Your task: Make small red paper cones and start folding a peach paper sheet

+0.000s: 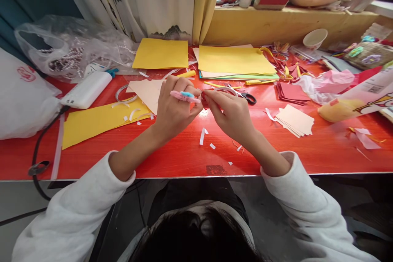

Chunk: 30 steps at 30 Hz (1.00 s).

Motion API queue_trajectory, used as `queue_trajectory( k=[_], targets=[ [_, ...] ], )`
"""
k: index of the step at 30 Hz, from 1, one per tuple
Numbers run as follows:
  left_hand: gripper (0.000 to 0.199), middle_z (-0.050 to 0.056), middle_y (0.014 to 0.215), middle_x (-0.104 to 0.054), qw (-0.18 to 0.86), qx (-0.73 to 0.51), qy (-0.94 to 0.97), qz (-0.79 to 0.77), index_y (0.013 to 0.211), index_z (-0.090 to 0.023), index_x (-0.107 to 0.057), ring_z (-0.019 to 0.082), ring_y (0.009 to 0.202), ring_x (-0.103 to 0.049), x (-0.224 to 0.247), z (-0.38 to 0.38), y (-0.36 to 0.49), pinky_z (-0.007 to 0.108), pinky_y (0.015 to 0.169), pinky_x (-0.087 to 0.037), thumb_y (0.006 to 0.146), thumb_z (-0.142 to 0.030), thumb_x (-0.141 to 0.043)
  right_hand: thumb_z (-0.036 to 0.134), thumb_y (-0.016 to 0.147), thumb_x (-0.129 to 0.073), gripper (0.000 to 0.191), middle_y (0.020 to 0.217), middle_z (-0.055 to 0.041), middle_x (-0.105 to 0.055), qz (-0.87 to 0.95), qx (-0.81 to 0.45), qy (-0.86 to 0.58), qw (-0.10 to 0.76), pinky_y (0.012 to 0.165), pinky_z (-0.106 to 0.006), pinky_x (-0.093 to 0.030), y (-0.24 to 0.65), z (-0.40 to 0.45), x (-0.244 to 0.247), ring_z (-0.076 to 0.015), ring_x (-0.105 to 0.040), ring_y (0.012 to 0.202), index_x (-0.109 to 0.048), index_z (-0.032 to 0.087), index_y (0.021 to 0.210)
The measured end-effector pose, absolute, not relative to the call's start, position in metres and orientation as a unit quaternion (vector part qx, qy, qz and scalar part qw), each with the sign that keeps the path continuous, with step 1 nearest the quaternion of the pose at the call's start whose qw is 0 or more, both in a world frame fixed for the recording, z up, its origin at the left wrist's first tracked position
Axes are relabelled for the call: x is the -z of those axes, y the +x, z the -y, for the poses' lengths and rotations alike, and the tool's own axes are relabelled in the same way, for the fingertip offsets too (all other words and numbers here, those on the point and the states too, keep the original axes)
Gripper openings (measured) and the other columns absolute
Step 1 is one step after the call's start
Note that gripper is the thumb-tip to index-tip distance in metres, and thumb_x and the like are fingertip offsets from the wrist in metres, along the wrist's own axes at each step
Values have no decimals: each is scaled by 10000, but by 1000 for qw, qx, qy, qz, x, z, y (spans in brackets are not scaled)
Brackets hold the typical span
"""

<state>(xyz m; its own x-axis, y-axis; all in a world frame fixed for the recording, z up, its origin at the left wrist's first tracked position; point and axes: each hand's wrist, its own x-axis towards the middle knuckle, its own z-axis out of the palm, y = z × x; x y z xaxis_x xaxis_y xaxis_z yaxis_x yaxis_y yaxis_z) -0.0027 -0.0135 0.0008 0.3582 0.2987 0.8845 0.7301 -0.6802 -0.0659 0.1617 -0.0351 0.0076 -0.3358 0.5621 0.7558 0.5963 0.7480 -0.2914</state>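
Over the middle of the red table, both hands meet fingertip to fingertip. My left hand (pixel 178 100) is closed in a pinch and wears a fuzzy pink and blue flower ring (pixel 186 96). My right hand (pixel 231 110) is pinched too, with its thumb and forefinger at the same spot. Between the fingertips shows a small dark red piece (pixel 203 93), mostly hidden; its kind is unclear. Just behind the right hand lie black-handled scissors (pixel 249 98) and a roll of clear tape (pixel 226 89). White paper scraps (pixel 212 146) are scattered below the hands.
Yellow paper sheets (pixel 236 59) lie at the back, and a yellow strip (pixel 101 125) at left. Red squares (pixel 291 92) and pale squares (pixel 296 119) are stacked at right. A white power strip (pixel 87 90), plastic bags (pixel 24 94) and a paper cup (pixel 315 39) stand around the edges.
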Motion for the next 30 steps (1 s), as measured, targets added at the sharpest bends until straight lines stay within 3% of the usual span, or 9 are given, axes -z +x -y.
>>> queue_trajectory(
  k=[5, 9, 12, 20, 30],
  targets=[
    [23, 42, 910, -582, 155, 448, -795, 379, 876, -233, -513, 236, 939, -532, -2, 12, -3, 437, 814, -451, 862, -216, -520, 170, 920, -460, 217, 803, -27, -718, 793, -79, -392, 460, 687, -273, -525, 162, 35, -12, -147, -672, 738, -675, 197, 920],
    [56, 38, 893, -593, 128, 453, -785, 403, 832, -222, -510, 235, 942, -538, -5, 11, -3, 438, 832, -462, 869, -246, -544, 251, 930, -462, 240, 925, -40, -733, 737, -247, -394, 489, 740, -298, -572, 163, 33, -11, -166, -713, 820, -687, 188, 985],
    [66, 38, 890, -595, 130, 455, -788, 395, 833, -220, -518, 228, 931, -537, -6, 11, -3, 432, 835, -451, 885, -256, -537, 274, 924, -475, 247, 922, -29, -734, 713, -300, -393, 498, 756, -314, -581, 163, 32, -11, -171, -717, 825, -691, 195, 1016],
    [85, 41, 902, -603, 229, 437, -788, 368, 934, -232, -585, 231, 904, -523, -5, 13, -6, 401, 753, -439, 867, -281, -569, 185, 914, -471, 227, 766, -36, -716, 781, -102, -415, 456, 642, -263, -485, 163, 33, -14, -139, -643, 672, -696, 166, 923],
    [65, 47, 872, -624, 220, 405, -810, 363, 874, -220, -562, 241, 889, -567, -1, 11, -7, 418, 770, -406, 888, -261, -513, 173, 907, -481, 214, 744, -17, -712, 794, -53, -406, 449, 640, -252, -486, 163, 31, -9, -131, -638, 667, -694, 191, 897]
  ],
)
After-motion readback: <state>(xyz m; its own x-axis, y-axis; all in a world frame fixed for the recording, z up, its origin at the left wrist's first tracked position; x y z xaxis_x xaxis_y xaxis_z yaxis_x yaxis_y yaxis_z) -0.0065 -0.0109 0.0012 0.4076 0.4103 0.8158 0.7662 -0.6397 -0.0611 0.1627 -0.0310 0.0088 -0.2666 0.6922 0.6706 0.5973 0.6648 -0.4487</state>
